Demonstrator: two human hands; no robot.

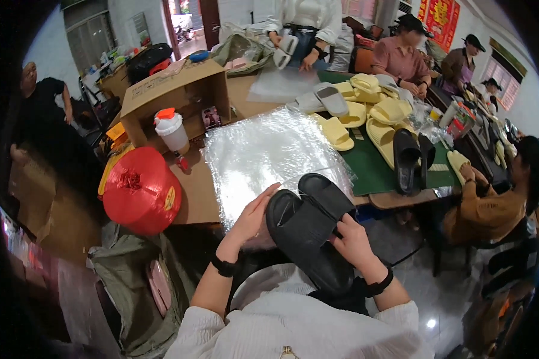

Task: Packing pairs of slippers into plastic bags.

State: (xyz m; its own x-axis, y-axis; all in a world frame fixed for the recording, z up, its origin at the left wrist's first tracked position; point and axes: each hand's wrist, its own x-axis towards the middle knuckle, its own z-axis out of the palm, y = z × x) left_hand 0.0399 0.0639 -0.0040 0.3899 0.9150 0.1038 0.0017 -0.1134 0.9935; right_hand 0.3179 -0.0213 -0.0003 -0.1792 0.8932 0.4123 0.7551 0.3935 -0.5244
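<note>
A cardboard box point(176, 96) is laid on its side on the counter point(194, 191), its open face turned toward the wearer; small pinkish items are seen inside, too small to tell apart. Just beside the box, on its near side, a white jug with an orange cap point(172, 130) is stood. Nearer than the box, at the counter's left edge, a round red bundle point(141, 190) is set, and below that an olive sack point(135, 287) is seen with something pink in its mouth. To the right of the box a stack of clear plastic bags point(263, 152) is spread flat.

A pair of black slippers point(308, 230) is held over the lap, at the near edge of the bags and touching them. The left hand point(251, 218) is raised with its fingers point(263, 197) nearly straight and pressed against the left side of the slippers. The right hand point(353, 239) is curled around their right edge, the thumb on top. Black bands are worn on both wrists.

Far right of the box, yellow slippers point(371, 110) are heaped and another black pair point(412, 158) is stood upright.
</note>
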